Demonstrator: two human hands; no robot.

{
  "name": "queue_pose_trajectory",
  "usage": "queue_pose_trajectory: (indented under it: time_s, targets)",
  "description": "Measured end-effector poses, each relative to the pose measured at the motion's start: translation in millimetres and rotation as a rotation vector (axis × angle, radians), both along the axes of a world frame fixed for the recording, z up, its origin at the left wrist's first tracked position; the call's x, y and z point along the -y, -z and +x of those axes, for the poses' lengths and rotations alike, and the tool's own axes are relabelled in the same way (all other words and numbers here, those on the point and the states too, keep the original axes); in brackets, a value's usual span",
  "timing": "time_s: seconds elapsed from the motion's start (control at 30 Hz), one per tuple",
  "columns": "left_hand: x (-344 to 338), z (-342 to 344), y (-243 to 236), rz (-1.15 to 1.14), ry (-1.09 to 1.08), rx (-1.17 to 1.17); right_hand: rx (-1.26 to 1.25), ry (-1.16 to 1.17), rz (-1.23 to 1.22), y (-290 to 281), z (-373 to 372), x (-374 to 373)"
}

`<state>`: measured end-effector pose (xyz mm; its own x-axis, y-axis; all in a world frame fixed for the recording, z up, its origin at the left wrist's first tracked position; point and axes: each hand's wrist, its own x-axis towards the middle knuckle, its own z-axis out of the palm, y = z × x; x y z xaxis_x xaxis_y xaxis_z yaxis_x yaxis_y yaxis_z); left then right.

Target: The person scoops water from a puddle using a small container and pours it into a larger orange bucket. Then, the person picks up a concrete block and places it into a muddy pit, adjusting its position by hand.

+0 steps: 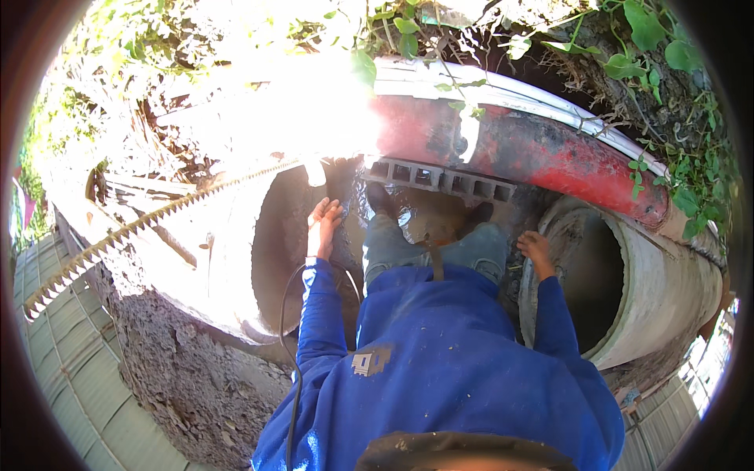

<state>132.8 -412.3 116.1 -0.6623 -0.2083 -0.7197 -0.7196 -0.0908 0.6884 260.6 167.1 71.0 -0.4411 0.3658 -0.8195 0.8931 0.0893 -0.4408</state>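
Observation:
My left hand (323, 226) is raised with its fingers apart and nothing in them, beside the dark mouth of the left concrete pipe (255, 267). On the other side, my right hand (536, 251) hangs near the rim of the right concrete pipe (667, 275), fingers loosely bent and no object showing in them. Both sleeves are blue. Between the two pipes I stand in wet mud, my dark shoes (382, 200) close to a row of hollow concrete blocks (440, 180). A thin black cable (293, 369) runs along my left arm.
A thick red pipe (550, 153) and white pipes (503, 88) cross beyond the blocks. A long ridged strip (149, 226) slants over the left pipe. Corrugated sheets (63, 353) lie lower left, beside rough earth (188, 385). Leafy plants (644, 39) overhang the far side. Glare washes out the upper middle.

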Motion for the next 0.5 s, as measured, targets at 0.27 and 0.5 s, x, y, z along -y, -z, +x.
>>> queue_pose_trajectory:
  time_s: [0.27, 0.5]
  targets:
    - [44, -24, -5, -0.008, 0.051, -0.031, 0.036, 0.004, 0.042, -32, 27, 37]
    - [48, -36, 0, -0.033, 0.095, 0.037, -0.019, 0.149, 0.017, 2, 87, 15]
